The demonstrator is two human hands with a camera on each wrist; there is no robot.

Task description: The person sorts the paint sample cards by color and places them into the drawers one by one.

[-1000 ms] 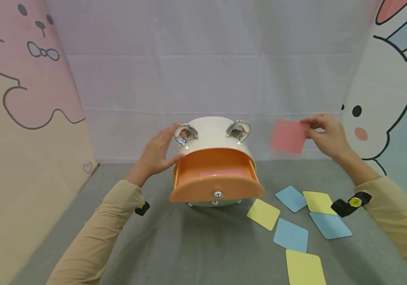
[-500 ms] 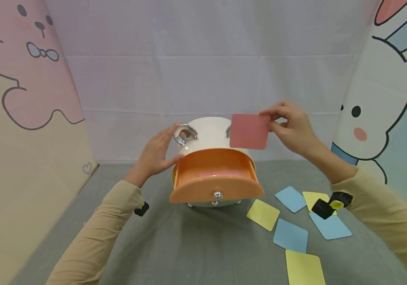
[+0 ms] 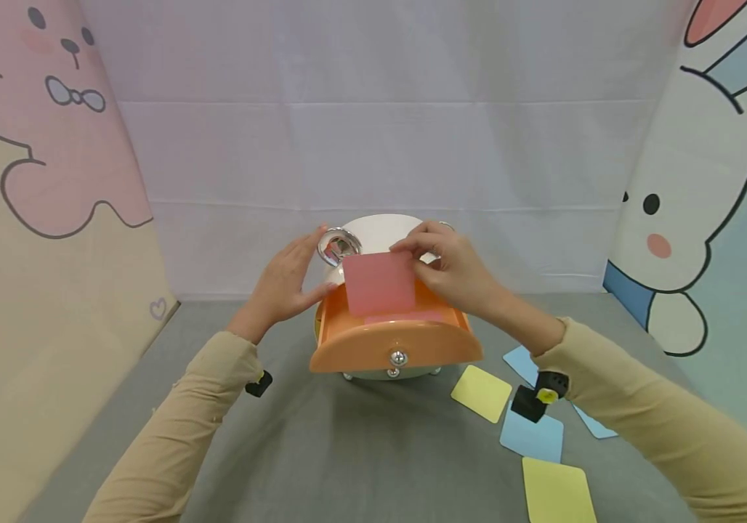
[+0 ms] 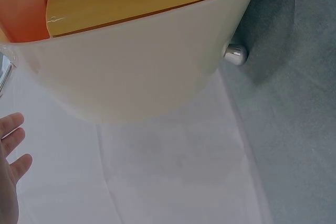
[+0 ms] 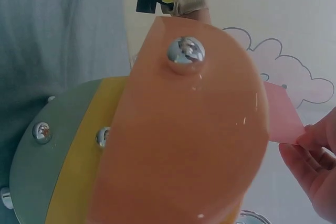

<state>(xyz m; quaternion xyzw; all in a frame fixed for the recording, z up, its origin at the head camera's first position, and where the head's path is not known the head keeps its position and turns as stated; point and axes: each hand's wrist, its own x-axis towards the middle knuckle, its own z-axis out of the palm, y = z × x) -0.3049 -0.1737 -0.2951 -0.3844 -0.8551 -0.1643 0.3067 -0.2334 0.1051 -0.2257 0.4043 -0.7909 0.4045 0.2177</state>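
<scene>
pink and thin, a square card (image 3: 376, 283) hangs from the right hand (image 3: 448, 267), whose thumb and fingers pinch it by its upper right corner. it sits just left of that hand, over the pulled-out orange drawer (image 3: 396, 345) of a white-topped mini chest (image 3: 373, 231). to my eye it's light, flat and easily creased, so a gentle hold at a corner or edge should suit it. another pink piece (image 3: 427, 317) lies in the drawer, below the hand. the right arm slants inward, fingers pointing left. across from it, the left hand (image 3: 285, 280) has its fingers stretched and thumb apart, beside a chrome ear (image 3: 338, 247); whether it touches the chest, i can't tell. under the right forearm, a blue card (image 3: 532, 436) lies on the worktop (image 3: 269, 436).
</scene>
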